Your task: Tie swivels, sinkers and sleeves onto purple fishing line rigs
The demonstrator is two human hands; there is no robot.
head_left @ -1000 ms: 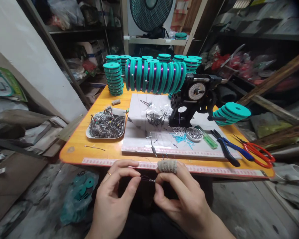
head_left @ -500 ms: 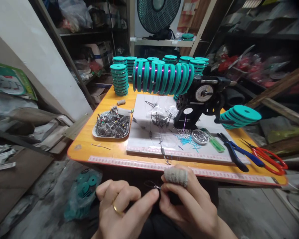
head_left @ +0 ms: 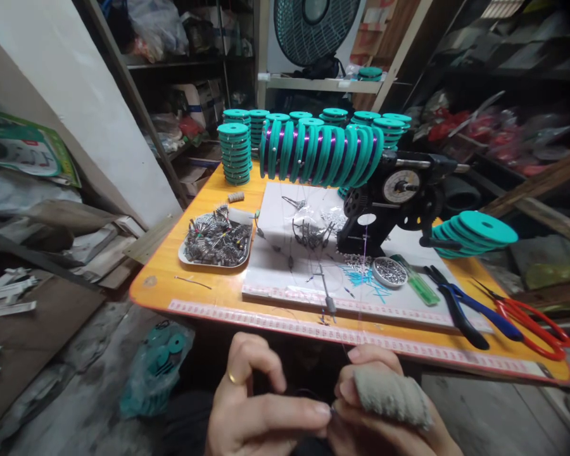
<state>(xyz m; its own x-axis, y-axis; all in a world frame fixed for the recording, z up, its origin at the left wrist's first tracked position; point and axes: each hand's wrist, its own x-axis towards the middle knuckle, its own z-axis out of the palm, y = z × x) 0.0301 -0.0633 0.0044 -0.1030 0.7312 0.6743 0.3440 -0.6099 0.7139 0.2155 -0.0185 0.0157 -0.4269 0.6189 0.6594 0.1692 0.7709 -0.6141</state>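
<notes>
Reaching in at 6 o'clock with the left hand, setting one extended digit against a small, blurred metal piece; not showing clearly whether gripping or merely touching. Pinching that piece, apparently, at 5 o'clock with the right hand, wearing a grey wrap on one finger and bringing both hands together just off the near edge of the surface. Probably risking a drop to the floor on loosening the pinch, handling so small a piece. Possibly risking a snag too, stretching purple line past loose blue strips.

Showing, between 7 and 8 o'clock, a plastic bag of teal spools; at 9 o'clock, a white tray heaped with grey weights and wire leads; between 3 and 4 o'clock, a round white dish full of small silvery bits; just right of it, a green case, hiding its contents in blur.
</notes>
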